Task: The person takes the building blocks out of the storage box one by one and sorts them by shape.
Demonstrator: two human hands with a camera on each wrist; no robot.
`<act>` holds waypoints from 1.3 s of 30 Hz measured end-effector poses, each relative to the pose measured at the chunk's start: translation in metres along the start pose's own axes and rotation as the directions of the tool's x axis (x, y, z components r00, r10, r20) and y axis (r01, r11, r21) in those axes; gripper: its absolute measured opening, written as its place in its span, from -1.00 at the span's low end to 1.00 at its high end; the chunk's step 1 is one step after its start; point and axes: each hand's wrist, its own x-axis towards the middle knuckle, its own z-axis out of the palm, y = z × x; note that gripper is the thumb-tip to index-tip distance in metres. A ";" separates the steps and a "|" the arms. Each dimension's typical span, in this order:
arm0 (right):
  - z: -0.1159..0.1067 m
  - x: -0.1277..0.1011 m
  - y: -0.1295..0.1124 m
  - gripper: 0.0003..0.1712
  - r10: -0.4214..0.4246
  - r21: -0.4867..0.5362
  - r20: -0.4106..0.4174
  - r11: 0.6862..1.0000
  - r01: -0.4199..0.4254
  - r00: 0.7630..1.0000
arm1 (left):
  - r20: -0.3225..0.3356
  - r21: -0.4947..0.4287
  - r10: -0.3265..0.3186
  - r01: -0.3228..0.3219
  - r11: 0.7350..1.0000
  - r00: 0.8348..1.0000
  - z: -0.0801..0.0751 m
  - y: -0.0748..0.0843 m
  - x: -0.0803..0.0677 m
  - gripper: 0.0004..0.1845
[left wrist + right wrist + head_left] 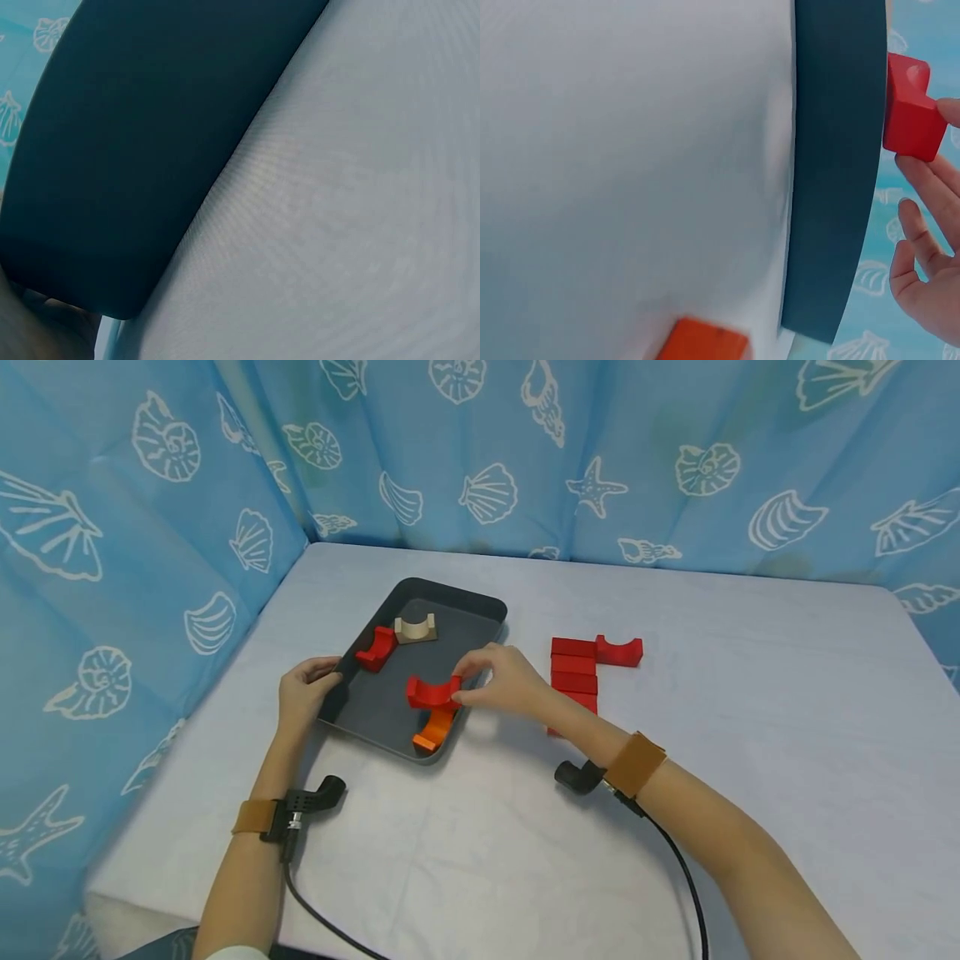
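A dark tray (480, 610) lies on the white table. My right hand (491, 681) pinches a red arch block (432, 692) over the tray's near part; that red arch block (911, 109) also shows in the right wrist view beside my fingers (930, 247). Just below it an orange arch block (433, 731) leans on the tray's near rim. A second red arch block (377, 648) and a beige arch block (416, 628) lie further back in the tray. My left hand (307, 689) grips the tray's left edge (112, 172).
To the right of the tray lies a group of red blocks (576, 672) with a red arch piece (619, 651) at its far end. Blue shell-print curtains (525, 452) close off the table at the back and left. Wrist cables (682, 868) trail toward me.
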 end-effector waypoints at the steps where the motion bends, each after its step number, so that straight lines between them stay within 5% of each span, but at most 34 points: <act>1: -0.002 -0.001 0.003 -0.75 -0.003 0.013 -0.007 1.000 0.003 1.000 | 0.000 0.003 -0.001 0.001 1.000 1.000 0.000 0.000 0.000 -0.72; 9: -0.018 -0.006 0.012 -0.72 -0.011 0.067 -0.033 0.998 0.013 0.999 | -0.007 0.030 -0.007 0.007 1.000 1.000 -0.001 -0.002 -0.003 -0.71; 26: -0.080 -0.041 0.037 -0.58 0.196 0.009 -0.120 0.980 -0.196 0.973 | -0.011 0.038 -0.007 0.008 0.999 1.000 0.001 0.002 -0.003 -0.71; 39: -0.127 -0.077 0.072 -0.57 0.248 -0.039 -0.211 0.965 -0.261 0.946 | -0.013 0.057 -0.005 0.006 0.998 1.000 0.003 0.005 -0.003 -0.71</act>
